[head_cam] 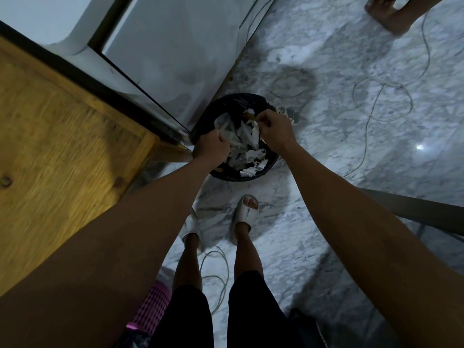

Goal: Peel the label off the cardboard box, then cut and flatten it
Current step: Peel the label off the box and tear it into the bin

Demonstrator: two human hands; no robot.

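Both hands over the bin [270, 164]. Left hand [213, 146] fingers curled tight at the near-left rim; whether it grips a scrap or the liner, cannot tell. Right hand [275, 129] at the far-right rim, fingertips pinching a small pale scrap [256, 124], probably peeled label.

Box: not in view. Only label-like scraps [247, 146] show, heaped inside the black-lined bin.

Handling, judged: scraps are light, limp, likely tacky on the back, so they may cling to fingers and need flicking or rubbing off. Pinch at a non-sticky edge. The box itself should be light and stiff; best held by a flap or corner for cutting.

Surface: grey-white marble floor [351, 71], glossy, one bright glint at right. Thin cables [381, 101] loop across it, far right and near the feet; trip risk. Slippers [246, 217] on.

Room: wooden table [62, 136] at left, pale panel beyond it, pink basket [153, 305] near. Another person's foot [389, 16] far right. Dim light.
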